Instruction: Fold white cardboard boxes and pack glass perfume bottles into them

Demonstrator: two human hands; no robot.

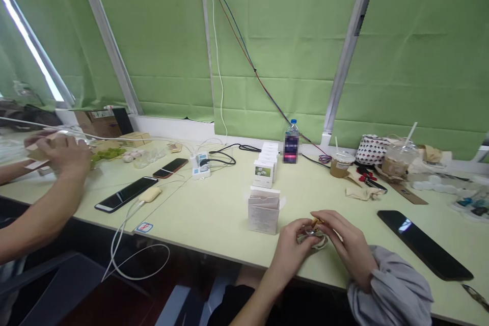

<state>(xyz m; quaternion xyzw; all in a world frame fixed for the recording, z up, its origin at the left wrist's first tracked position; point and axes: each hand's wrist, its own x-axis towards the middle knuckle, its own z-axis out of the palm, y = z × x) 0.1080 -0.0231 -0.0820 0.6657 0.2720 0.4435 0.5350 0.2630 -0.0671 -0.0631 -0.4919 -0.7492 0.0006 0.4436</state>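
My left hand (291, 248) is closed around a small, round, pale bundle (320, 242) at the table's front edge. The bundle has a clear, shiny part on top, and its kind is too small to make out. With fingertips pinched together, my right hand (347, 238) meets it from the other side, at a tiny gold-coloured piece (316, 222). Just left of my hands stands a small white box (263, 211) with its top flap up. Behind it, several similar white boxes (263, 173) line up in a row toward the wall.
A large black phone (424, 244) lies to my right. Drink cups (341, 164), a water bottle (291, 145) and crumpled paper (364, 192) are farther back. A power strip (200, 165), phones (126, 194) and cables lie to the left, where another person's hands (63, 153) work.
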